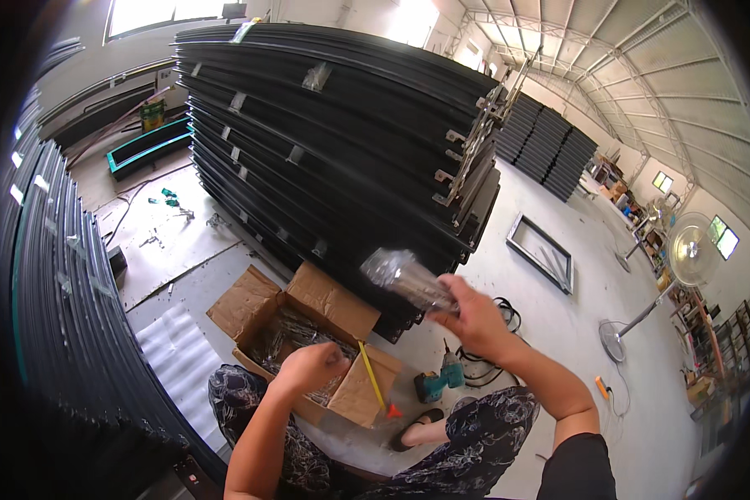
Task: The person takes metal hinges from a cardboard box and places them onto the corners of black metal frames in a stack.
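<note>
My right hand (pixel 472 321) is raised in front of the stacked black panels and grips a clear plastic bag (pixel 404 277). The bag looks blurred, and its shiny contents cannot be made out. Over the open cardboard box (pixel 333 292) hovers my left hand (pixel 310 368), its fingers curled; whether anything small is in them is hidden. Inside the box lie several clear bags of shiny metal parts (pixel 287 333). A yellow tape measure strip (pixel 370 375) runs down the box's right flap, with an orange-red piece (pixel 393 411) at its lower end.
A teal cordless drill (pixel 440 379) stands on the floor right of the box, near black cables (pixel 508 317). Tall black panel stacks (pixel 333 150) rise ahead, with more panels (pixel 67 292) at left. A frame (pixel 542 252) and a pedestal fan (pixel 692 250) are at right.
</note>
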A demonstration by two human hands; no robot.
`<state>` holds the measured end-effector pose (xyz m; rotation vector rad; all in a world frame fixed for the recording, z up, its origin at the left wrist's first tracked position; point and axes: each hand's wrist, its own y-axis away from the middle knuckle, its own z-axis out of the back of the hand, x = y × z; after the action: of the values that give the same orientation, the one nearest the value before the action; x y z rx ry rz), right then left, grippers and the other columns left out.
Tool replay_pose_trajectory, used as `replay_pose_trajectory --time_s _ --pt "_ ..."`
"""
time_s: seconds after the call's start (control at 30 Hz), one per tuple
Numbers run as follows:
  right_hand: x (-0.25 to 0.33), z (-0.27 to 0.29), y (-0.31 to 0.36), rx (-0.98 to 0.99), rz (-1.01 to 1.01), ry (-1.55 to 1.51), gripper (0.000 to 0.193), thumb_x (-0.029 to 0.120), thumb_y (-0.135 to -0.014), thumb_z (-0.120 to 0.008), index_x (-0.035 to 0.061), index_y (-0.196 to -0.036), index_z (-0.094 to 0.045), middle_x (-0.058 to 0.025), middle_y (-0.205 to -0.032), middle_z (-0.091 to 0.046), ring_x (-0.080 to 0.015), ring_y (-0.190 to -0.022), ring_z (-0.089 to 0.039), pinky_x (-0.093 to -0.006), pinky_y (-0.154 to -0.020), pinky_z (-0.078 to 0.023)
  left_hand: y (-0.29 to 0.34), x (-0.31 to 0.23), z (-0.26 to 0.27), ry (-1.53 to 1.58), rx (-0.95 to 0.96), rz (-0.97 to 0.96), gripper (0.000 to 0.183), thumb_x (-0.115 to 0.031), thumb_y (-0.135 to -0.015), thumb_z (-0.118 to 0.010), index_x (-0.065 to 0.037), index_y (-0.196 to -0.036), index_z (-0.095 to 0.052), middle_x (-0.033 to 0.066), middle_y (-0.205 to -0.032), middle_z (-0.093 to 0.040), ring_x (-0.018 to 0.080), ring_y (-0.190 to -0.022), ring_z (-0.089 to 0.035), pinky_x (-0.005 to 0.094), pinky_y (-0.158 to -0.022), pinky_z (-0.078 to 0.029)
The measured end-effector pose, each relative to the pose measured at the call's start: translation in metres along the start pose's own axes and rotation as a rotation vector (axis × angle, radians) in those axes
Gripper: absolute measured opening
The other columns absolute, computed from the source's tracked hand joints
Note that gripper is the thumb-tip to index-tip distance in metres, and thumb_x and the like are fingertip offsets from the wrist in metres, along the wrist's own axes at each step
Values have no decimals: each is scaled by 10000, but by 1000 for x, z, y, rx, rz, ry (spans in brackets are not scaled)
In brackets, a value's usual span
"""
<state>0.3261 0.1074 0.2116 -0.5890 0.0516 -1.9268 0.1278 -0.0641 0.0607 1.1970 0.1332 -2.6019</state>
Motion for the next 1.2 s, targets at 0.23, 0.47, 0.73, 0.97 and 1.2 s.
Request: replay_pose_trajectory --time_s 0.23,0.47,0.73,0.97,1.2 --pt "2 36 -20 -259 245 372 357 286 -826 -621 45 -1045 -475 -158 -850 -599 -350 -689 -593 -396 -588 -479 -5 17 -13 -187 -112 67 279 -342 -796 -602 -65 -825 -624 133 -788 -641 319 -775 -614 403 -658 -484" --pt "-15 50 -35 -278 161 626 338 297 -800 -630 22 -933 -486 -172 -690 -579 -354 -578 -576 -431 -506 -462 7 32 -2 -212 -138 93 271 -321 -788 -616 -54 -828 -614 135 -787 -634 319 -767 -608 400 -650 -480" --pt "-3 49 -43 -293 573 977 435 273 -711 -666 33 -1016 -470 -70 -710 -497 -220 -601 -542 -330 -474 -438 20 36 2 -199 -220 68 294 -353 -777 -622 -59 -784 -620 150 -748 -633 333 -732 -615 428 -629 -488" --pt "19 47 -30 -258 662 911 371 190 -718 -607 8 -1010 -469 -77 -723 -467 -216 -579 -515 -325 -459 -419 23 37 1 -193 -227 54 278 -334 -781 -617 -56 -775 -616 144 -727 -628 328 -722 -612 419 -638 -487" --pt "-23 69 -58 -345 341 1159 264 146 -742 -571 28 -959 -479 -64 -712 -505 -197 -556 -549 -311 -456 -459 23 41 1 -212 -193 48 297 -354 -785 -602 -58 -798 -623 144 -746 -634 326 -746 -615 427 -651 -487"
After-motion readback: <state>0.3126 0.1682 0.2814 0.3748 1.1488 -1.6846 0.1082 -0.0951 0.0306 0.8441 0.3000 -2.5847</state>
